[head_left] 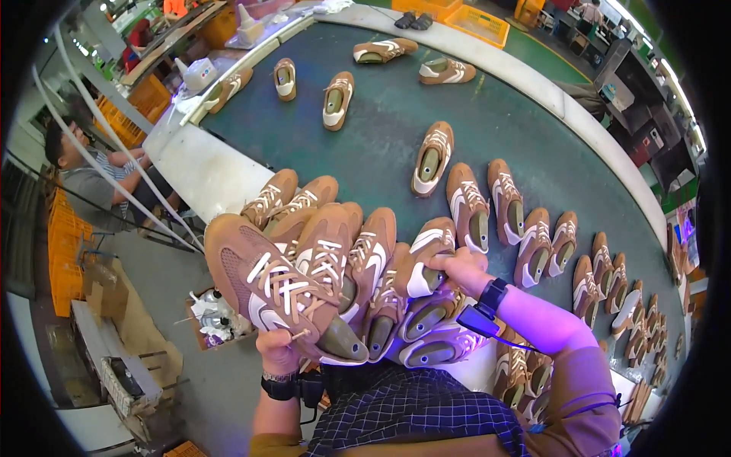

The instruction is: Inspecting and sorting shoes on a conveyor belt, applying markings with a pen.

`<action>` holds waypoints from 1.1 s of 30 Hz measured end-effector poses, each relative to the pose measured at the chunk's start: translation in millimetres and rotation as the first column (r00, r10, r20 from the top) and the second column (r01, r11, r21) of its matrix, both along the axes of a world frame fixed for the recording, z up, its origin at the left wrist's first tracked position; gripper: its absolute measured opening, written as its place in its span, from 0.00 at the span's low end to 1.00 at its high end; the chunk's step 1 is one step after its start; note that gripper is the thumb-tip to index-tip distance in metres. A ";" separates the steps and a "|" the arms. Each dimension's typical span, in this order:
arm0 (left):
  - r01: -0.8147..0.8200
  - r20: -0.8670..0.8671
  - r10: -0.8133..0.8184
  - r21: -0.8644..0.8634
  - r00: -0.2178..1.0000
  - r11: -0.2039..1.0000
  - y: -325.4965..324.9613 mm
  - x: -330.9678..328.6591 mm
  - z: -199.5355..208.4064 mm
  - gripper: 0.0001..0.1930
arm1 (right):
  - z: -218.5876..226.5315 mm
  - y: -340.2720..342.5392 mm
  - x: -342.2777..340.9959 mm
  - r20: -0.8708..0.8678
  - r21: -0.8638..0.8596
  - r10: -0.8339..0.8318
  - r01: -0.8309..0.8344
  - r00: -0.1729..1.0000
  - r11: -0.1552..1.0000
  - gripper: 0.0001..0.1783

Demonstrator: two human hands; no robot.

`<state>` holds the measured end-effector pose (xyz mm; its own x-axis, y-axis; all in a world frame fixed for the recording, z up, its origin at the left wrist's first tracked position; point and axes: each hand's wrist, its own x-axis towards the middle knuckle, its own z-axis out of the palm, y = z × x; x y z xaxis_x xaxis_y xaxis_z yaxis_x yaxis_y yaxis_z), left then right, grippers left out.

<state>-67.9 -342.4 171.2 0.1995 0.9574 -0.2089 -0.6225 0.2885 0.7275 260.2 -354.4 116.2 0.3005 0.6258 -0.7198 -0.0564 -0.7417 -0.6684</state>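
Note:
A brown sneaker with white laces (266, 278) is tilted up close to me at the left, its toe pointing away. My left hand (277, 349) is closed at its lower side, and a thin pale strip, perhaps a lace end, shows by the fingers. My right hand (461, 268) grips another brown sneaker (431, 242) at its white heel. Between the hands, several matching sneakers (373, 255) lean together in a pile. Two more sneakers (428, 323) lie on their sides below my right hand. Green-grey inserts fill the shoe openings.
A dark green curved table (365, 148) with a pale rim spreads ahead. Several sneakers (534, 244) stand in a line to the right, others (337, 100) farther off. Yellow crates (478, 26) sit beyond the far edge. A seated person (103, 179) is at the left, beside hanging white tubes (114, 141).

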 end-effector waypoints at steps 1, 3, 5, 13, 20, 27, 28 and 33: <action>0.026 0.047 -0.027 0.025 0.999 0.999 -2.2 -4.0 -3.6 0.40 | -3.0 -3.6 -1.9 -0.060 0.010 -0.048 0.049 0.997 0.999 0.25; -0.030 0.033 0.030 -0.010 0.999 1.000 -9.4 -9.5 -10.5 0.39 | -12.8 -8.5 -1.1 -0.189 0.030 -0.072 0.079 0.979 0.996 0.24; -0.022 0.031 0.023 -0.021 0.999 1.000 -14.9 -14.9 -14.6 0.38 | -24.9 -14.3 1.4 -0.438 0.025 -0.154 0.183 0.886 0.983 0.21; -0.007 0.075 0.005 0.022 0.997 1.000 -24.2 -10.3 -25.5 0.38 | -20.4 -23.3 -6.7 -0.555 -0.041 -0.315 0.353 0.770 0.935 0.21; 0.078 0.087 -0.081 0.032 0.993 0.996 -21.9 -15.1 -13.1 0.40 | 49.7 -70.4 -37.0 -0.370 0.383 -0.042 0.194 0.928 0.903 0.29; 0.367 0.182 -0.358 -0.017 0.916 0.930 7.3 13.2 4.5 0.40 | 23.7 -77.9 -74.4 0.010 0.397 0.249 -0.233 0.968 0.888 0.31; 0.345 0.167 -0.331 -0.059 0.929 0.937 8.7 16.9 2.1 0.40 | 12.8 -77.3 -62.7 0.005 0.353 0.302 -0.284 0.953 0.892 0.30; 0.314 0.151 -0.297 -0.105 0.943 0.944 11.3 31.6 -7.2 0.40 | -62.0 36.0 36.8 0.351 0.477 -0.175 -0.014 0.920 0.879 0.27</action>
